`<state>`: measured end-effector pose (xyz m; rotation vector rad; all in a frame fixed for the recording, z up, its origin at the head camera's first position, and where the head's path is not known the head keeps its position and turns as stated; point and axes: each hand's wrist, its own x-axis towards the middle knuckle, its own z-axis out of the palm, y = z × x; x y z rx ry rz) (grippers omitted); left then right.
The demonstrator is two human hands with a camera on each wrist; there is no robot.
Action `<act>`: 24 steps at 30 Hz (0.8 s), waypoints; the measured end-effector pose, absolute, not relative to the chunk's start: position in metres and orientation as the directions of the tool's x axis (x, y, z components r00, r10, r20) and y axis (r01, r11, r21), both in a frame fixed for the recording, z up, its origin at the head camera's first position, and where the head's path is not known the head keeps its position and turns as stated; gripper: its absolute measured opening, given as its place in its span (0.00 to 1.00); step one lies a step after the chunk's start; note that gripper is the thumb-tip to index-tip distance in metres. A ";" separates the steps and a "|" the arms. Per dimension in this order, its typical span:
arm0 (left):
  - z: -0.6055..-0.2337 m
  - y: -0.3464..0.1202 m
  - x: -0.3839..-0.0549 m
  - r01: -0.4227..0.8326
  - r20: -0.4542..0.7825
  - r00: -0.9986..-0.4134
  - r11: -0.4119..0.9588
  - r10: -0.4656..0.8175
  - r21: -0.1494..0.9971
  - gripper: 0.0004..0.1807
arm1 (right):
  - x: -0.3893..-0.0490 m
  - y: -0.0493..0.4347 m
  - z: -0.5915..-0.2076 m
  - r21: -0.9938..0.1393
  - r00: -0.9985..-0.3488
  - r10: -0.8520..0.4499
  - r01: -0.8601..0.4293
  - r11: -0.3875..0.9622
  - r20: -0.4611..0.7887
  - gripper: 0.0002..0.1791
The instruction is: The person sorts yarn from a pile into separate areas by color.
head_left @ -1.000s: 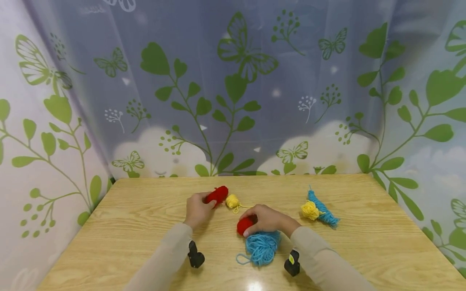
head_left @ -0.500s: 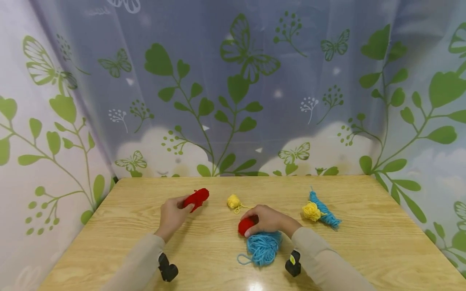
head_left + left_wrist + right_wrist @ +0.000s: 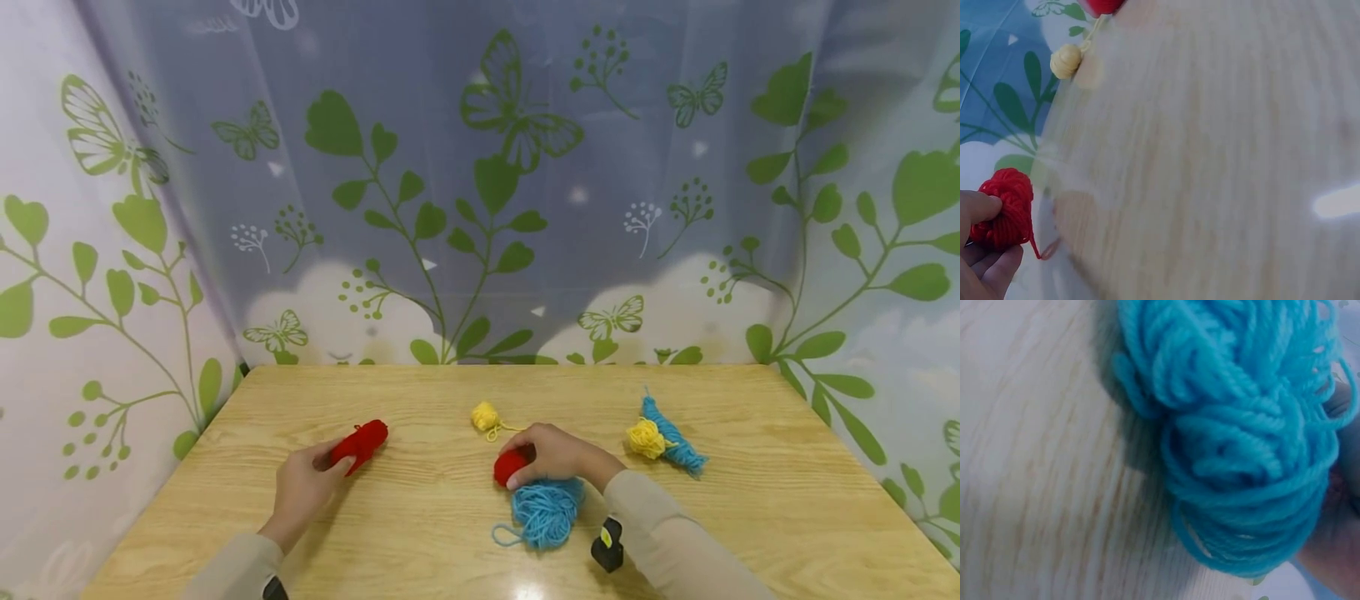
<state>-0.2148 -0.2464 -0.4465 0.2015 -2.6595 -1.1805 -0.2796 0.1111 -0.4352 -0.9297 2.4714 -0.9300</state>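
My left hand (image 3: 306, 487) grips an elongated skein of red yarn (image 3: 362, 444) over the left part of the table. In the left wrist view, thumb and fingers pinch that red skein (image 3: 1011, 209), and a short loop trails from it. At mid-table my right hand (image 3: 552, 454) holds a round red yarn ball (image 3: 512, 469), fingers curled over its top. Just in front of that hand lies a loose blue yarn bundle (image 3: 546, 514) with a loop sticking out leftward. Close up, the blue bundle (image 3: 1254, 437) hides most of the right hand in the right wrist view.
A small yellow yarn ball (image 3: 486, 416) with a loose tail lies behind the right hand. Farther right, another yellow ball (image 3: 646, 438) rests against a twisted blue skein (image 3: 673, 437). The wooden table (image 3: 420, 550) meets a patterned curtain (image 3: 405, 167) at its back edge.
My left hand has carried the red skein leftward and nearer to me, away from the small yellow ball. The right hand stays in place on the red ball.
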 end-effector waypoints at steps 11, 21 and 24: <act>-0.458 -0.258 -0.188 -0.068 0.131 -0.959 0.654 -0.250 0.754 0.21 | -0.281 0.113 -0.439 -0.667 -0.728 -0.680 -0.464 0.582 -0.087 0.24; -0.472 -0.260 -0.182 -0.131 0.072 -0.947 0.582 -0.312 0.803 0.24 | -0.280 0.112 -0.435 -0.667 -0.734 -0.673 -0.456 0.589 -0.093 0.26; -0.473 -0.260 -0.182 -0.130 0.073 -0.946 0.576 -0.315 0.807 0.24 | -0.279 0.113 -0.434 -0.663 -0.732 -0.674 -0.458 0.592 -0.096 0.26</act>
